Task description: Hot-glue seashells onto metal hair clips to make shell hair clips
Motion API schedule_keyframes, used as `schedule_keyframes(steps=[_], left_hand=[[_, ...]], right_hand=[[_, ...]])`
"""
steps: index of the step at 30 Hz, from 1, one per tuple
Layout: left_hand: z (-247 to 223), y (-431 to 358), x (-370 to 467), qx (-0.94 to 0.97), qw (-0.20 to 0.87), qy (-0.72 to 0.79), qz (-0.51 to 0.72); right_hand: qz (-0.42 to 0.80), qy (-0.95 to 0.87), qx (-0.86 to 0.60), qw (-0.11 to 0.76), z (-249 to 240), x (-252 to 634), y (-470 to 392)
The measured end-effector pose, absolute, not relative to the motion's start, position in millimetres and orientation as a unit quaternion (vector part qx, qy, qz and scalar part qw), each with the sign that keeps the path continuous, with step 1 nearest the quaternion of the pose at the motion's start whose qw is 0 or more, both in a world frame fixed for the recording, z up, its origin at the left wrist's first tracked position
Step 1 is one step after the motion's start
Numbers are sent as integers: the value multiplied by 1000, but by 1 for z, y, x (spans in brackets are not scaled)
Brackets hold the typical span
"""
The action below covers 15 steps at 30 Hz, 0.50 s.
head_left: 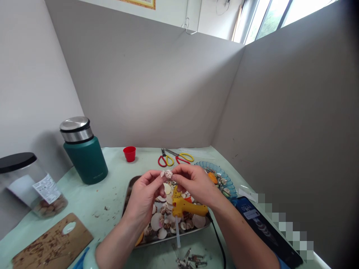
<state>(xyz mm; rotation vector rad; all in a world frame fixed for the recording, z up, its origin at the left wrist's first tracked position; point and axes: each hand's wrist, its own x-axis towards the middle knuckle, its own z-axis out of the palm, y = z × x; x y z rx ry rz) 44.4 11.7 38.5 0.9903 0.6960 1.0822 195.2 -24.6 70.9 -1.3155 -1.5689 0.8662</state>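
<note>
Above a metal tray, my left hand (pixel 142 196) and my right hand (pixel 198 184) meet, fingertips pinched on a small whitish, knobbly seashell (pixel 168 174). A smaller pale bit sits at my left fingertips; whether it is part of the same shell I cannot tell. Below the hands, the tray (pixel 125 200) holds many loose shells (pixel 157 221), flat white ones and striped spiral ones. A yellow hot glue gun (pixel 193 208) lies across them, a clear glue stick (pixel 177 231) poking out toward me. My right hand and forearm partly cover the tray.
Behind the tray are a red cup (pixel 129 154) and two pairs of scissors (pixel 166 158). A blue dish (pixel 228 183) of trinkets and a phone (pixel 266 228) stand right. Left are a green flask (pixel 85 157), a jar (pixel 42 190) and a stained board (pixel 53 243). Metal clips (pixel 190 259) lie in front.
</note>
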Motion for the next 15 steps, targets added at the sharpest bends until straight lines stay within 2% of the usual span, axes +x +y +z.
schedule_keyframes(steps=[15], left_hand=[[40,10,45,452,684,328,469]], right_hand=[[323,-634,-574,406,72,195,-25]])
